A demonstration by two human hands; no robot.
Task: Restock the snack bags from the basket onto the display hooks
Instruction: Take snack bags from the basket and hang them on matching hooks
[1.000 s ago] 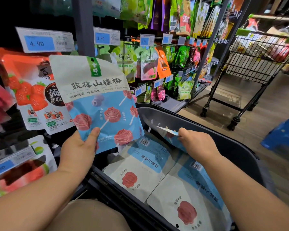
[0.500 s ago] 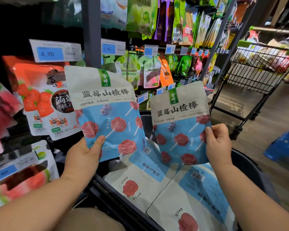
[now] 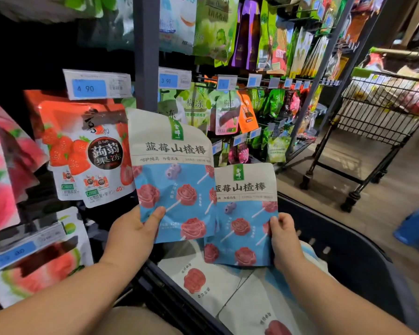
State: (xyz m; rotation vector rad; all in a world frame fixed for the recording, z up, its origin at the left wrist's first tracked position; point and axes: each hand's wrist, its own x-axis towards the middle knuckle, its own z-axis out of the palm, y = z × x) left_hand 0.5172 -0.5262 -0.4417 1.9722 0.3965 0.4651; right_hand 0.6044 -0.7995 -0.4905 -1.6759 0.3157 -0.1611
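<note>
Now the right hand [image 3: 284,238] has lifted a second snack bag [image 3: 247,213] out of the basket [image 3: 348,250] and slid it against the first bag [image 3: 172,170] (perhaps just behind it), which the left hand [image 3: 131,235] pinches. Both bags are gripped, neither hung yet.

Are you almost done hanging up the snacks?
Not nearly. No blue lollipop bag hangs on the rack in view, so nothing looks finished yet. In hand: the left hand holds one blue bag up, and the right hand holds a second bag beside it. Left to do: at least two more bags lie in the basket, and both held ones need hanging.
</note>
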